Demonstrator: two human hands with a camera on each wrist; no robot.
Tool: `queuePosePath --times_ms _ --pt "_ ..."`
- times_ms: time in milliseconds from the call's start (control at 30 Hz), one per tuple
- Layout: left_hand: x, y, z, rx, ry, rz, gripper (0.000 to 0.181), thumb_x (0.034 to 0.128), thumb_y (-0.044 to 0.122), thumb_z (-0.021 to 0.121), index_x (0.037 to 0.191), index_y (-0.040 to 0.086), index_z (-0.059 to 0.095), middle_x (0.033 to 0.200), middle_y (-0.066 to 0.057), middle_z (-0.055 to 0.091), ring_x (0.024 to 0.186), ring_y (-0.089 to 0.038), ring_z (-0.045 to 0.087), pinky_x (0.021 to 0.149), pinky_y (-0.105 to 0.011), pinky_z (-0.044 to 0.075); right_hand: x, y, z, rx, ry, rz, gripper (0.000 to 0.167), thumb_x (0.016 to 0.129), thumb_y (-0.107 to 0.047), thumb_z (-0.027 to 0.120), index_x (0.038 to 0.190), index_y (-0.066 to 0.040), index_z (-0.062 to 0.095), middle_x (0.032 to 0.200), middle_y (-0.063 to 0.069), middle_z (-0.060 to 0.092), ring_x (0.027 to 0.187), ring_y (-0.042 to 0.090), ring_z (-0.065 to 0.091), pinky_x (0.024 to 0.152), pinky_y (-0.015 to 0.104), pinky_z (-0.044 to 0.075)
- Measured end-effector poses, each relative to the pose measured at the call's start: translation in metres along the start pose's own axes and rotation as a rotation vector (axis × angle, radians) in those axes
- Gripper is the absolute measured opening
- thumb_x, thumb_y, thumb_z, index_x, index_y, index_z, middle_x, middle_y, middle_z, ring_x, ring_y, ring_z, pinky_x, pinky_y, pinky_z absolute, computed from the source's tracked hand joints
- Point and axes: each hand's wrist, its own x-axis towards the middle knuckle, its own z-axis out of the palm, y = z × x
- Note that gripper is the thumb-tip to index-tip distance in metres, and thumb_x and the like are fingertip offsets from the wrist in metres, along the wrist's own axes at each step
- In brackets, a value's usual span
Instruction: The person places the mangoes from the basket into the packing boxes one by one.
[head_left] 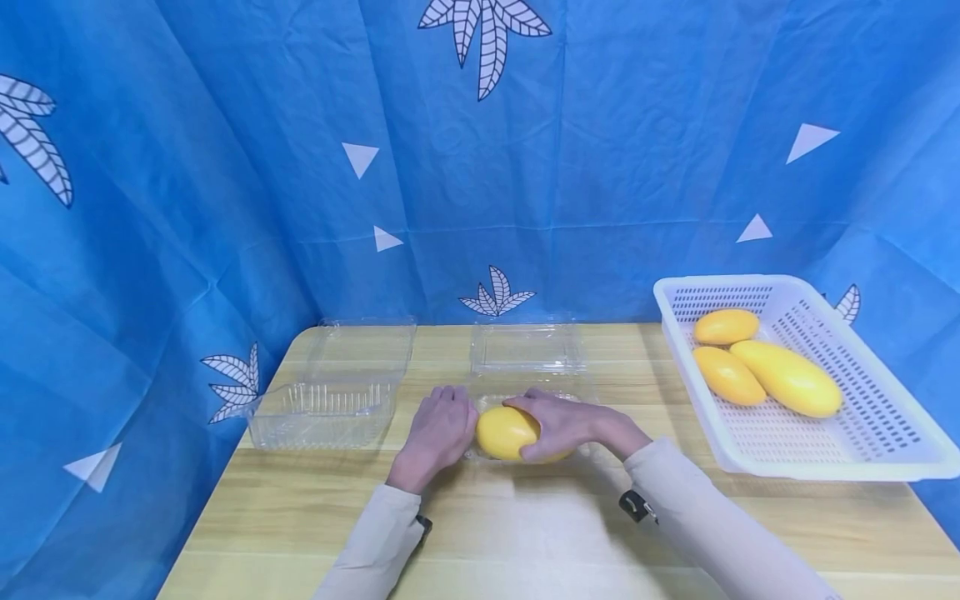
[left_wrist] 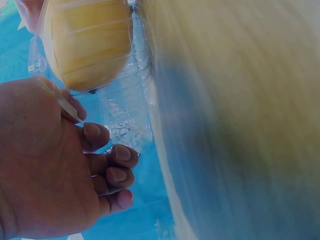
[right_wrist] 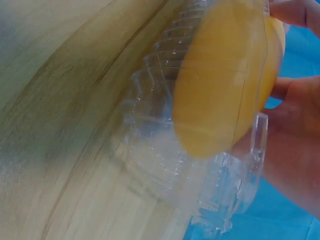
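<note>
A yellow mango-like fruit (head_left: 504,433) (left_wrist: 90,42) (right_wrist: 215,85) lies in a clear plastic container (head_left: 471,455) (left_wrist: 125,102) (right_wrist: 162,150) at the middle of the table. My right hand (head_left: 558,422) (right_wrist: 299,132) grips the fruit from the right, thumb and fingers spread round it. At the container's left end, my left hand (head_left: 441,429) (left_wrist: 47,162) pinches the rim near the thumb, its other fingers curled. The fruit partly hides the container's inside in the head view.
Another clear container (head_left: 322,417) stands at the left with its lid raised behind it. Behind my hands is a further clear container (head_left: 527,346). A white basket (head_left: 697,408) at the right holds three yellow fruits (head_left: 791,379). Blue curtain (head_left: 600,167) hangs behind the wooden table (head_left: 300,517).
</note>
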Motion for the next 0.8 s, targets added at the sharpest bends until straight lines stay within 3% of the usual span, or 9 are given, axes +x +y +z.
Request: queuePosePath --times_ms 200,433,800 --pt "-0.0004 -0.0005 0.0005 -0.021 -0.013 -0.01 0.024 0.1067 0.02 0.04 0.088 0.008 0.048 0.08 -0.006 0.046 0.077 -0.024 0.044 0.072 -0.038 0.041 0.0019 0.0027 -0.0014 0.047 -0.027 0.018 0.085 0.083 -0.035 0.07 0.157 -0.007 0.039 0.123 0.007 0.052 0.101 0.019 0.054 0.086 0.043 0.05" --pt "0.0 -0.0006 0.0009 -0.021 -0.016 -0.008 0.023 0.1066 0.021 0.041 0.089 0.008 0.049 0.08 -0.006 0.046 0.078 -0.024 0.045 0.072 -0.039 0.042 0.0022 0.0052 -0.0036 0.151 -0.009 -0.018 0.081 0.084 -0.032 0.075 0.152 -0.002 0.041 0.132 0.008 0.058 0.118 0.022 0.057 0.101 0.043 0.048" --pt "0.0002 -0.0027 0.0034 -0.021 -0.017 -0.004 0.023 0.1067 0.021 0.041 0.091 0.007 0.049 0.08 -0.006 0.046 0.078 -0.024 0.045 0.072 -0.039 0.042 0.0042 0.009 -0.0037 0.17 -0.025 -0.033 0.076 0.09 -0.034 0.071 0.152 -0.001 0.042 0.139 0.013 0.056 0.125 0.028 0.055 0.106 0.048 0.045"
